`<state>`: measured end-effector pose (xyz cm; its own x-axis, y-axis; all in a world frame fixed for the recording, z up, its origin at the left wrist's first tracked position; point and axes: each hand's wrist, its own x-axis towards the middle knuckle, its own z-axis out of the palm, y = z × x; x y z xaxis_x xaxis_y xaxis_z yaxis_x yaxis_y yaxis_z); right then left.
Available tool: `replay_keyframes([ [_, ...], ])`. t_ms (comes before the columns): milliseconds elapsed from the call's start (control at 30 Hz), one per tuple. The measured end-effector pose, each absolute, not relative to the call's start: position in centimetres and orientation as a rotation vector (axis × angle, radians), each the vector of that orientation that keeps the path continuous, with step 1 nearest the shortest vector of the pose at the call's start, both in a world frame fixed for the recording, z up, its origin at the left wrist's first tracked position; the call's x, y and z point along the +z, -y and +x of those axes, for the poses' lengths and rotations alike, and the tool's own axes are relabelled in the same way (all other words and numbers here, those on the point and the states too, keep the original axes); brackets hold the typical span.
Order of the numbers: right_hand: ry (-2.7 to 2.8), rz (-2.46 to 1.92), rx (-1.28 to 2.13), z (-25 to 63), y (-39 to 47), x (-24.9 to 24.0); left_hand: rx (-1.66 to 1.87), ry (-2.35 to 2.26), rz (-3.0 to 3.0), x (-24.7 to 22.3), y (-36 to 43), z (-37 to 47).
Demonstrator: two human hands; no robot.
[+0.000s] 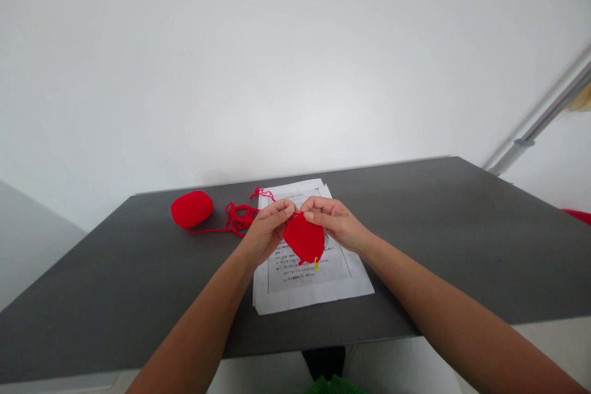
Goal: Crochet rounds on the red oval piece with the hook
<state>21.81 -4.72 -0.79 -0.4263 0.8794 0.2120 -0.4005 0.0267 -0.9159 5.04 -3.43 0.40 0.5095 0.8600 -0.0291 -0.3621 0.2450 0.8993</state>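
Note:
A small red crocheted piece [305, 239] hangs between my hands over the printed sheets, with a yellow stitch marker [316, 265] at its lower edge. My left hand [271, 228] pinches its upper left edge between thumb and fingers. At the top right edge, my right hand [333, 220] grips it with thumb and forefinger close to the left fingertips. Loose red yarn [240, 218] lies tangled just left of my left hand. A strand runs from there to a red yarn ball [192, 209] farther left. No hook can be made out.
Printed paper sheets [318, 295] lie stacked on the dark grey table [438, 234] under my hands. Behind the table rises a white wall [295, 74]. A metal pole [549, 117] slants at the right, and a red object [577, 216] shows at the right edge.

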Motion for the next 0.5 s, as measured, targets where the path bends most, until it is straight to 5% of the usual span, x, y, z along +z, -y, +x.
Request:
replay_keyframes([
  [500, 1.263, -0.684, 1.534, 21.64, 4.77, -0.43, 0.961, -0.609, 1.100, 0.30, 3.34, 5.20],
])
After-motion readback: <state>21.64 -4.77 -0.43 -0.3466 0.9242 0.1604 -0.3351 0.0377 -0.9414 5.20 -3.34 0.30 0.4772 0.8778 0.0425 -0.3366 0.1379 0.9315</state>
